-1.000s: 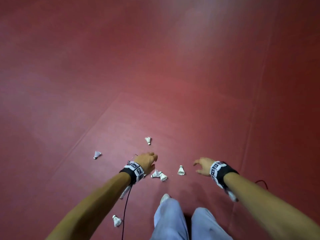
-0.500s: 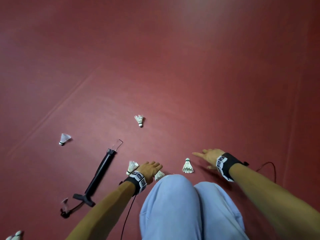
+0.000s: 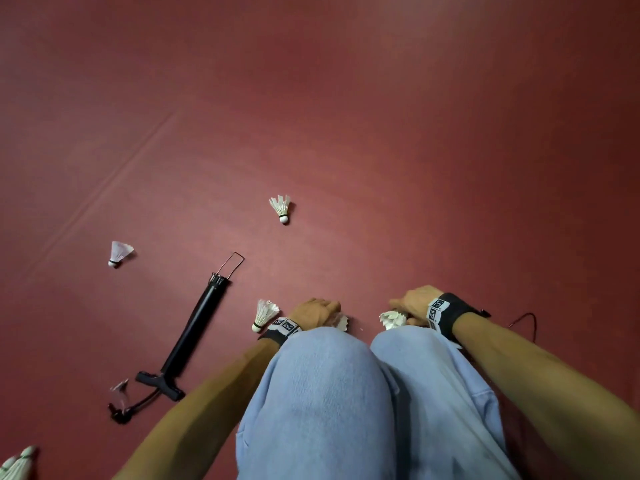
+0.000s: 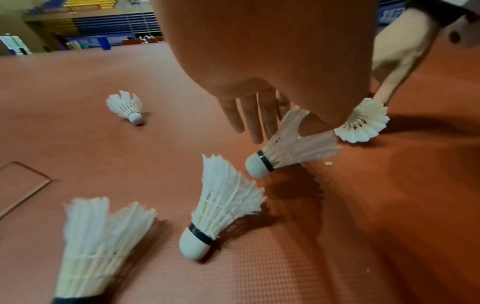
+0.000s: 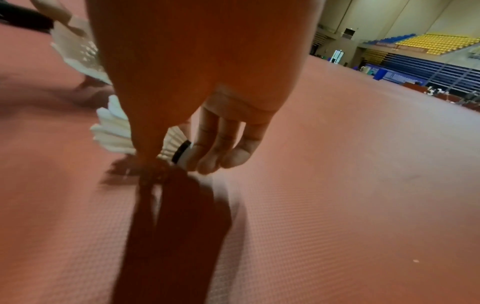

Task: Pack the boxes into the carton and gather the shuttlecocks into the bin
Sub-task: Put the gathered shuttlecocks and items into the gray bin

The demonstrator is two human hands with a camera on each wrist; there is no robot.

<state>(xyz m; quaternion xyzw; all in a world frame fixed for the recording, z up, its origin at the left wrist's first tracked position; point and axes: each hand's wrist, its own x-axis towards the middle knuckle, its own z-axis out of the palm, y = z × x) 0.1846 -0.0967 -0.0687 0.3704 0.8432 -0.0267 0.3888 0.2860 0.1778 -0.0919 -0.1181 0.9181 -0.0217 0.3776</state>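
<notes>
White feather shuttlecocks lie scattered on the red court floor. My left hand (image 3: pixel 317 311) (image 4: pixel 283 131) pinches one shuttlecock (image 4: pixel 293 148) (image 3: pixel 341 322) by its feathers, thumb against fingers, cork just off the floor. Low to the floor, my right hand (image 3: pixel 408 303) (image 5: pixel 179 162) pinches another shuttlecock (image 5: pixel 171 146) (image 3: pixel 391 320) near its cork. More of them lie loose: one beside my left wrist (image 3: pixel 265 315) (image 4: pixel 223 207), one ahead (image 3: pixel 282 209) (image 4: pixel 127 108) and one at the far left (image 3: pixel 119 253). No carton, boxes or bin show.
A black hand pump (image 3: pixel 194 327) with its hose lies on the floor left of my left arm. Another shuttlecock (image 3: pixel 17 465) sits at the bottom left corner. My knees in light blue trousers (image 3: pixel 322 393) fill the lower middle. Grandstand seats (image 5: pixel 436 43) stand far off.
I have crouched lower, with my knees now between my arms. Both hands, spread open above the floor before, have come down and closed on a shuttlecock each.
</notes>
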